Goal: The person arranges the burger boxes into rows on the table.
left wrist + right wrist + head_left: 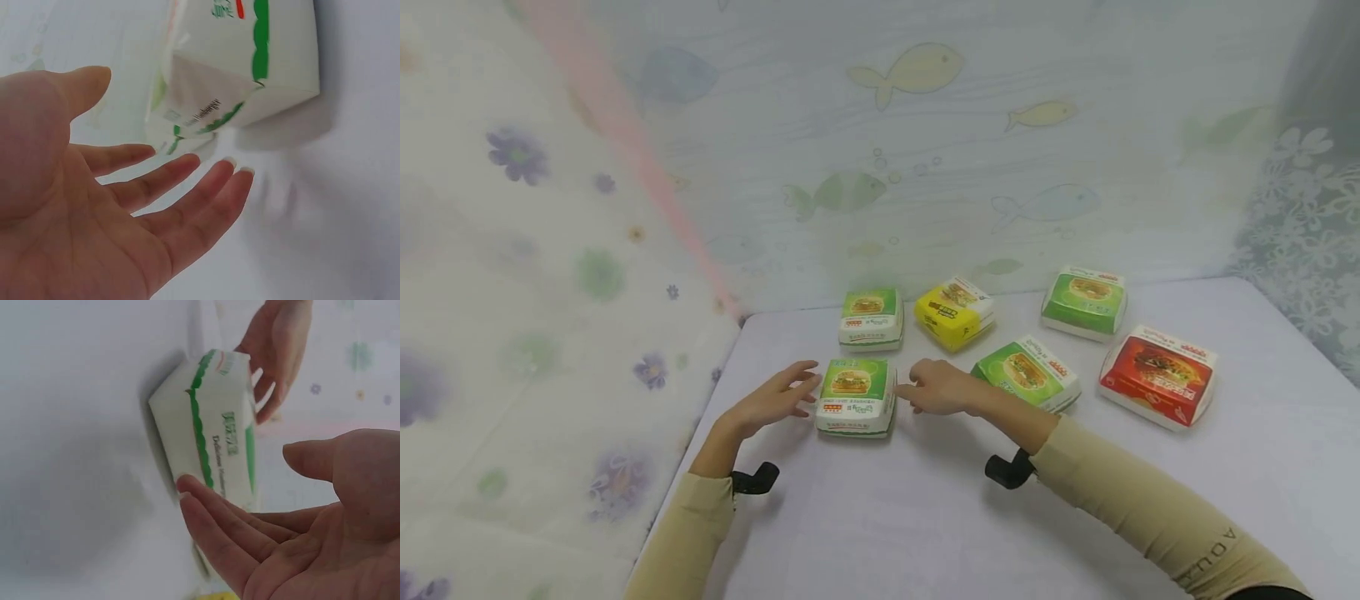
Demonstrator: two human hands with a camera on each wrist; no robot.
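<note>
A green-and-white burger box [853,398] lies flat on the table between my two hands. At its left side, my left hand [778,395] has its fingers loosely spread, and the left wrist view shows a gap between them and the box [284,59]. Beside the right side is my right hand [942,387], palm toward the box. In the right wrist view its fingertips overlap the lower edge of the box [219,428]; whether they touch it I cannot tell. Neither hand grips anything.
Behind this box stand another green box [871,319] and a yellow box [953,312]. To the right are a green box [1028,372] partly behind my right forearm, a green box [1084,302] farther back, and a red box [1159,377]. Patterned curtains [925,167] border the white table [880,533].
</note>
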